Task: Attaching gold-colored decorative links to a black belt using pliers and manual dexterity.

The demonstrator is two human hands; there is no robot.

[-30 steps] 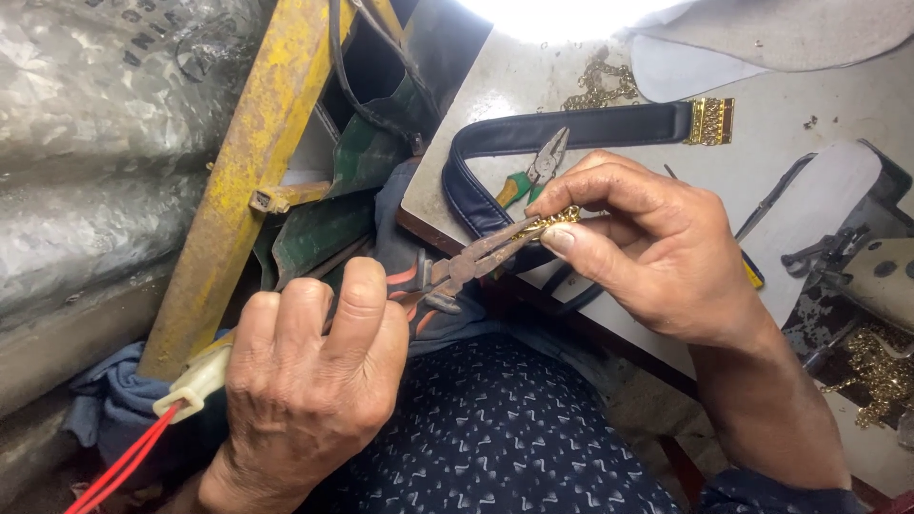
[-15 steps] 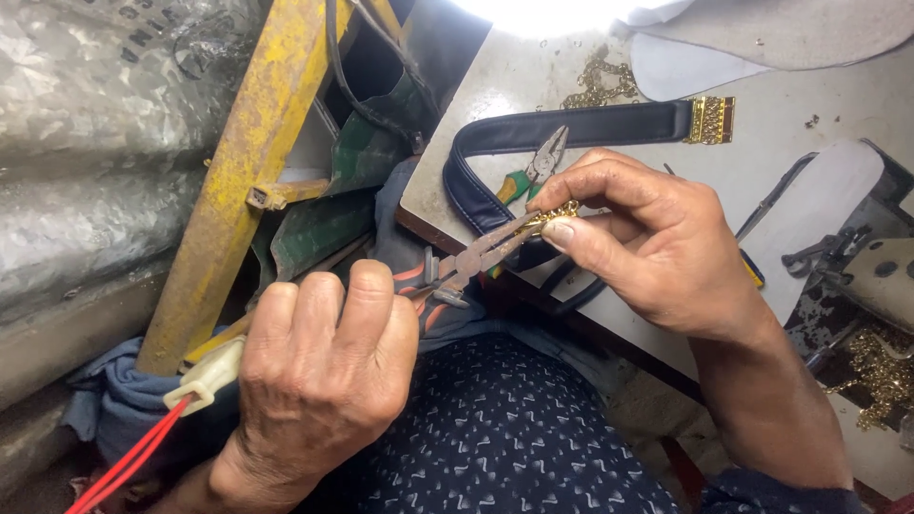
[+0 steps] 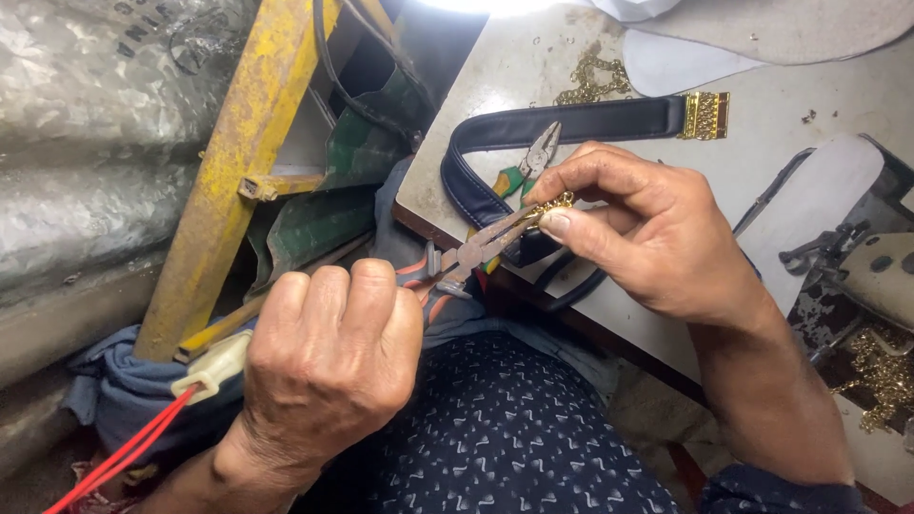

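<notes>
— Gripping orange-handled pliers (image 3: 466, 255) in your left hand (image 3: 328, 366), you have the fist wrapped tight round the handles, low over your lap. Where do the tips sit?

— Their nose meets a small gold chain piece (image 3: 552, 205) that your right hand (image 3: 657, 238) pinches between thumb and forefinger, at the near edge of the worktable (image 3: 533, 67). So both of your hands are clamped: the left on the tool, the right on the gold piece, with the pliers bridging the two.

— And around you?

— A dark strap (image 3: 571, 122) with a gold buckle (image 3: 703, 114) curves across the table just behind your right hand, and a second pair of pliers with green handles (image 3: 528, 164) lies on it. Loose gold chain (image 3: 590, 78) rests farther back. A yellow metal frame (image 3: 233, 162) leans at your left, and a white connector with red wires (image 3: 205, 369) sits beside your left wrist.
</notes>
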